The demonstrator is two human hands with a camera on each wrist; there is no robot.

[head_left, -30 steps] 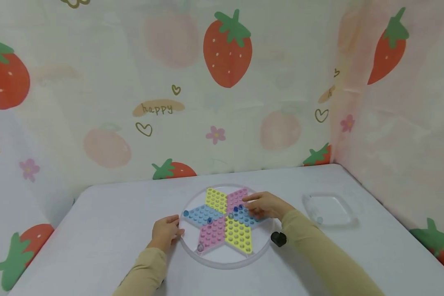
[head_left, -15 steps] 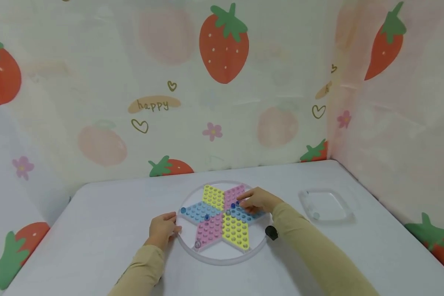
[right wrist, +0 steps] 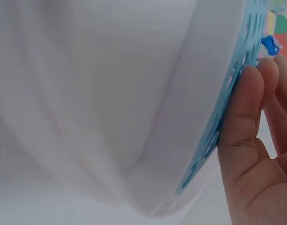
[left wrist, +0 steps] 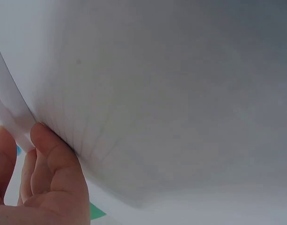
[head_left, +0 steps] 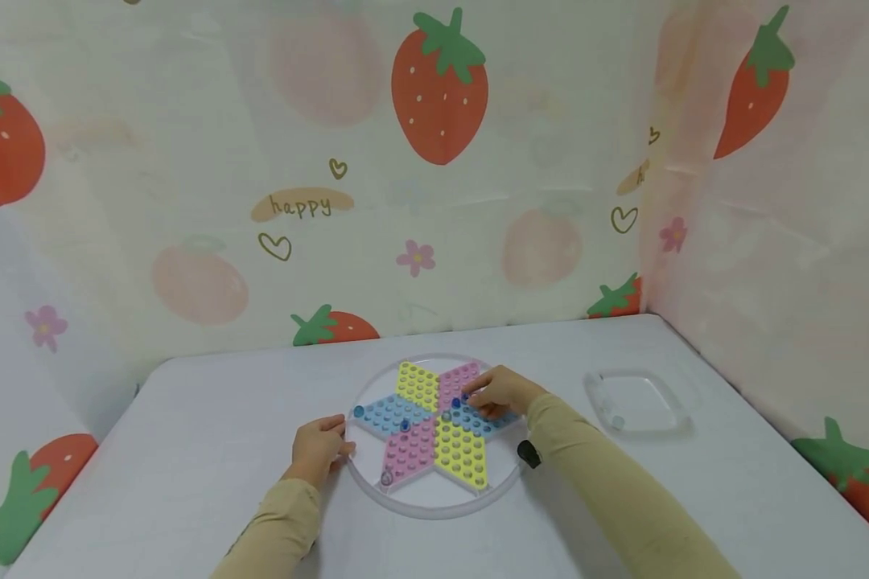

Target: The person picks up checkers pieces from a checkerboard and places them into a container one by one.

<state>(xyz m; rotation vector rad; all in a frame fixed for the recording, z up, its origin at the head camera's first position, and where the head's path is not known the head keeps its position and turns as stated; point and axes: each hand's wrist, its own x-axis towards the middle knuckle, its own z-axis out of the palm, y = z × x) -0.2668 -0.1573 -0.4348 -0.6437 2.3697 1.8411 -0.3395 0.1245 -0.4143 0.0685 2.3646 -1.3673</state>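
Observation:
A round Chinese checkers board (head_left: 429, 512) with a yellow, pink and blue star lies on the table. My left hand (head_left: 319, 449) touches its left rim with relaxed fingers; in the left wrist view, the thumb (left wrist: 54, 150) is against the edge. Over the right blue point, my right hand (head_left: 503, 394) has its fingertips beside a dark blue marble (head_left: 465, 398). Another blue marble (head_left: 456, 403) and a clear marble (head_left: 446, 416) sit toward the centre. Past the right fingertips, the right wrist view shows a blue marble (right wrist: 270, 45); whether the fingers pinch one is hidden.
More marbles sit on the board: a blue marble (head_left: 359, 412) at the left tip, another blue marble (head_left: 405, 425) and a clear marble (head_left: 387, 478). A clear plastic tray (head_left: 669, 412) stands right, holding a pale marble (head_left: 617, 422). Printed cloth (head_left: 449, 265) hangs behind the table.
The right fingertips have come down and left a little, close against the dark blue marble, and then stay there. My left hand keeps its place on the rim. The head view has shifted slightly.

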